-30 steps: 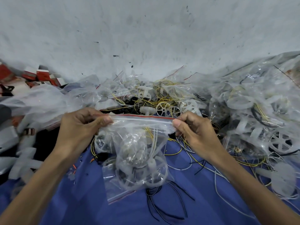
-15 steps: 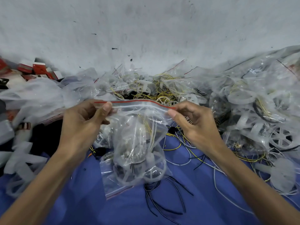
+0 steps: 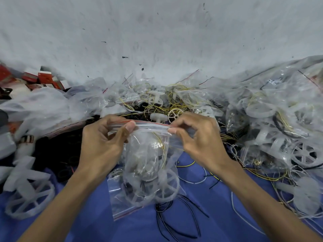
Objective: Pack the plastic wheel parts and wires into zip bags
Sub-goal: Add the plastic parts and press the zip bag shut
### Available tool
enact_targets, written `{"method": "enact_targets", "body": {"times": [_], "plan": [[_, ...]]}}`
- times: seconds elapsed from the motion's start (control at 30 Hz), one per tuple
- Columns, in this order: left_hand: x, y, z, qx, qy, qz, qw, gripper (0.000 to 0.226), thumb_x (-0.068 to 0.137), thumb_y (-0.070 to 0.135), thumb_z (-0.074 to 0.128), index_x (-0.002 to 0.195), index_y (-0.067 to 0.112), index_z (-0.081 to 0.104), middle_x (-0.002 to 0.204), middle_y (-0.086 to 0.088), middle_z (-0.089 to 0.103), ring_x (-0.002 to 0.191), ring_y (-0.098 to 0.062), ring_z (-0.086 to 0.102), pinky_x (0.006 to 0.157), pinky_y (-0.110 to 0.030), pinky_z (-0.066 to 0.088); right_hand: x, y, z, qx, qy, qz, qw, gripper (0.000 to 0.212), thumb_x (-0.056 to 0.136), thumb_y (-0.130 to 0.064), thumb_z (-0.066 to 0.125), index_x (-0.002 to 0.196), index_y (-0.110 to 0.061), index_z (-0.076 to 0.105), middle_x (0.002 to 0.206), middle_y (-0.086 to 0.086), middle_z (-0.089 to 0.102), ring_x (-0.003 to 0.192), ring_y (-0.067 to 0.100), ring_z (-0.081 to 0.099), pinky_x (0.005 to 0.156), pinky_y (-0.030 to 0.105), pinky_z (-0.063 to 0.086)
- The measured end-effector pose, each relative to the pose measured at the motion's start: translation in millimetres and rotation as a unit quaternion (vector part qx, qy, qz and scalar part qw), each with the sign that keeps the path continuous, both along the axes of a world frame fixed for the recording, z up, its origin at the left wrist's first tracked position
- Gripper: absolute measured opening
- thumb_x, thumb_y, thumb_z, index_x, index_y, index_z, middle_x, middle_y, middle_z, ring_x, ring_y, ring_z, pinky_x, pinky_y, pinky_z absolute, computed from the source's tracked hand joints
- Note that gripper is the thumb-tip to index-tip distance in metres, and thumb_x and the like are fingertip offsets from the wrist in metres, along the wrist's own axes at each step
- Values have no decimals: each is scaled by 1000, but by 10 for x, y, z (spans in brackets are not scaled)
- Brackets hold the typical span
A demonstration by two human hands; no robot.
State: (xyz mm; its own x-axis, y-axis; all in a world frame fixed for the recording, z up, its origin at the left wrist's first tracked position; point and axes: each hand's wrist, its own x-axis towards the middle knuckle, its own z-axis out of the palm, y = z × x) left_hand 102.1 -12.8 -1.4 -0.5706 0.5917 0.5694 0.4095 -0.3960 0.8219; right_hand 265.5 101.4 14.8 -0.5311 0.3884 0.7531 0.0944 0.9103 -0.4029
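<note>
At the bottom of the frame a blue cloth (image 3: 192,229) covers the work surface, with loose black wires (image 3: 174,222) lying on it just below centre. Above them is the zip bag (image 3: 148,168), clear with a red-edged top, already holding white wheel parts (image 3: 167,189) and thin wires. Its lower end sags onto the cloth while its mouth is lifted. The left hand (image 3: 101,142) pinches the left end of the zip strip (image 3: 150,125) between thumb and curled fingers, and the right hand (image 3: 197,137) pinches the right end the same way, so the strip stretches level between them at mid-frame. The step looks like sealing. It should go best by keeping the strip taut, mating the tracks at one end, then running thumb and finger along to the other, after checking that no wire crosses the track, since a yellow wire inside reaches close under the mouth. Beyond the hands lie a heap of loose wheels and yellow wires (image 3: 167,105), filled bags (image 3: 271,119) piled at the right, red boxes (image 3: 43,78) at upper left, and a grey wall (image 3: 157,32) behind.
</note>
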Motion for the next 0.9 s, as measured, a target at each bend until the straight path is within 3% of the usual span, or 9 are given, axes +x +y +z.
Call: {"method": "enact_targets", "body": {"times": [0.13, 0.3, 0.5, 0.63, 0.77, 0.83, 0.9], "plan": [[52, -53, 54, 32, -47, -33, 998, 11, 67, 42, 70, 73, 33, 71, 73, 7, 73, 59, -3, 62, 52, -13, 47, 54, -71, 151, -38, -19, 29, 999, 10, 77, -17, 67, 70, -11, 67, 66, -4, 64, 62, 10, 57, 59, 20, 44], [217, -24, 108, 19, -9, -45, 999, 11, 72, 38, 66, 70, 28, 62, 72, -8, 69, 45, -10, 56, 42, -18, 45, -12, -201, 224, 53, -99, -18, 994, 13, 88, -26, 62, 85, -14, 67, 74, -7, 60, 66, 12, 56, 59, 29, 44], [395, 118, 144, 82, -53, 4, 995, 19, 76, 31, 69, 72, 22, 53, 58, 12, 66, 49, 3, 55, 49, -14, 42, -100, -325, 191, 94, -48, -3, 994, 12, 84, -13, 55, 72, -13, 52, 70, -9, 42, 59, 16, 44, 51, 33, 39], [460, 191, 143, 87, -65, 28, 994, 15, 76, 35, 65, 70, 25, 55, 58, 13, 65, 49, 2, 53, 51, -18, 41, -76, -305, 145, 31, -10, -9, 999, 19, 90, -16, 52, 72, -10, 54, 66, -9, 47, 59, 16, 47, 53, 34, 39], [531, 227, 151, 95, -40, 47, 994, 16, 83, 25, 67, 72, 27, 56, 61, 15, 66, 54, 4, 57, 54, -9, 42, 93, -387, -72, 4, 20, -93, 995, 26, 95, -42, 42, 95, -18, 52, 81, -14, 46, 68, 2, 44, 58, 19, 33], [575, 249, 173, 109, -54, 39, 992, 14, 80, 32, 66, 74, 25, 56, 61, 15, 65, 55, 4, 57, 55, -10, 42, 197, -432, -205, -33, 4, -121, 992, 43, 89, -60, 35, 117, -28, 38, 102, -14, 45, 87, 1, 50, 73, 15, 40], [657, 295, 181, 111, -66, 4, 992, 17, 77, 36, 64, 76, 21, 56, 60, 14, 66, 53, 4, 56, 53, -9, 42, 258, -452, -329, -91, -19, -101, 991, 56, 83, -68, 41, 126, -35, 25, 115, -18, 39, 103, 3, 51, 86, 14, 39]]}}
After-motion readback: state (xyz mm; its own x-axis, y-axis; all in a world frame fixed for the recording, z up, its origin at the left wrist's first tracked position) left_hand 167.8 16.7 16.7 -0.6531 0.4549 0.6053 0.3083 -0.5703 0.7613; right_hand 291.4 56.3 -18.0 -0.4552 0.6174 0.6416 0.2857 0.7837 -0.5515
